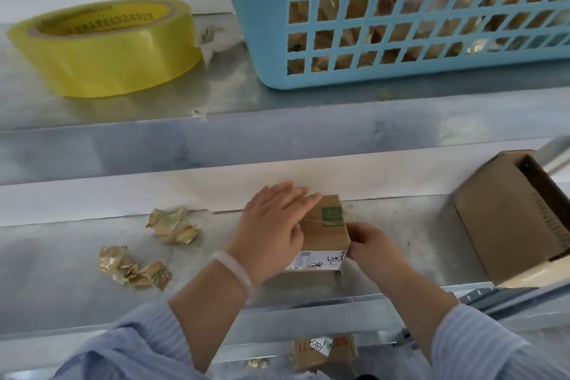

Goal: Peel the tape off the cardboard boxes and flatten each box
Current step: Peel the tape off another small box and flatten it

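Nearest you, at 6 o'clock below the shelf (61,296) edge, a labelled box (324,348) sits on a lower level.

On the shelf, the small box (328,234) stands upright and taped shut, its shipping label facing you. Your left hand (271,225) lies flat on its top with the fingers straight, pressing down. Your right hand (374,245) is curled against its 3 o'clock side and pinches at the near corner. I cannot tell whether a tape end is between your fingers.

The box is light. If you pull the tape sideways and ease off with the left hand, it will likely skid or tip towards 3 o'clock. A fast pull could also tear the tape short or strip the cardboard face.

At 9 o'clock lie two crumpled tape wads (172,225), with sticky surfaces your sleeve could pick up. At 3 o'clock, well apart, an open box (505,219) overhangs the shelf edge, so a swing of your elbow might knock it off.

Farthest, on the upper shelf (216,102), a yellow tape roll (108,49) sits at 11 o'clock and a blue basket (401,80) at 1 o'clock.
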